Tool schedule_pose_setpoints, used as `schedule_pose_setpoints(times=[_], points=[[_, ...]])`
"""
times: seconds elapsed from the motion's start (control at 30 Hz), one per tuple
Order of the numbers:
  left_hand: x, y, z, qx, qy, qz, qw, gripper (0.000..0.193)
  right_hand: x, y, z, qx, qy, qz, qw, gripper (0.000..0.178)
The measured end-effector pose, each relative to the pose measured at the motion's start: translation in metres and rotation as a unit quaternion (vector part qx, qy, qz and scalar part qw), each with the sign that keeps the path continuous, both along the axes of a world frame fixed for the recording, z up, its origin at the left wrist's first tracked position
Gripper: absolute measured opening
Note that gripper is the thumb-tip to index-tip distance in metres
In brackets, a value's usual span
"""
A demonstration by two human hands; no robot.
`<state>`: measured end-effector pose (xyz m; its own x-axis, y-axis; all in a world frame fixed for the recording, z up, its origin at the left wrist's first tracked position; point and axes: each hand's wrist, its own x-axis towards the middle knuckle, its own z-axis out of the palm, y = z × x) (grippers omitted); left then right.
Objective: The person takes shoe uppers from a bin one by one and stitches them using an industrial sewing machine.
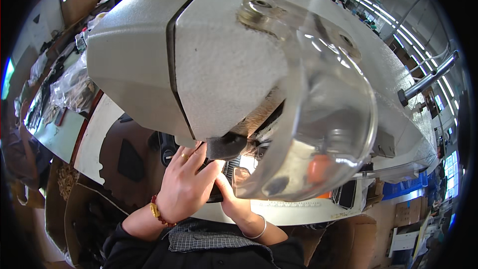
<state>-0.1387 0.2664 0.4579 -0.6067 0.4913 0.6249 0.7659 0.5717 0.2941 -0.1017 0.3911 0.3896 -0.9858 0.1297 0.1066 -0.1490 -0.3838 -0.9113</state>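
The dark workpiece (215, 189) lies flat on the pale machine table (279, 213), directly beneath the nose of the large grey sewing-machine head (164, 60), and that head is the landmark for all else here; the piece sits there, it seems, because the needle zone is under the head's lower front edge. The left hand (186, 187) comes up from below the head, fingers extended and close together, pressed flat on the piece rather than clamped round it; this looks like a grip meant to hold the material down while letting it slide. The right hand (234, 200) sits just right of the left, under the head and partly behind the clear curved guard (323, 134); its fingers are mostly hidden, so I cannot tell whether they pinch the piece or only rest on it. The guard hangs from the head's front face, between the person's eyes and the needle, presumably as a shield. Left of the head lie a dark brown leather-like sheet (127, 159) and clear plastic bags (72, 87), within reach; below it, a cardboard box (82, 204) stands at floor level.
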Motion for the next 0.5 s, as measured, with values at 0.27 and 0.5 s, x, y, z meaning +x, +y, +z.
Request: schedule_pose_setpoints(times=[0.27, 0.5], points=[[-0.008, -0.002, -0.009, 0.007, 0.002, -0.007, 1.000, 0.021, 0.004, 0.004, -0.007, 0.048, -0.056, 0.040, 0.996, 0.028], [-0.016, -0.002, -0.008, 0.022, 0.029, -0.014, 0.999, 0.024, -0.001, -0.001, 0.006, 0.025, -0.009, 0.004, 1.000, 0.025]])
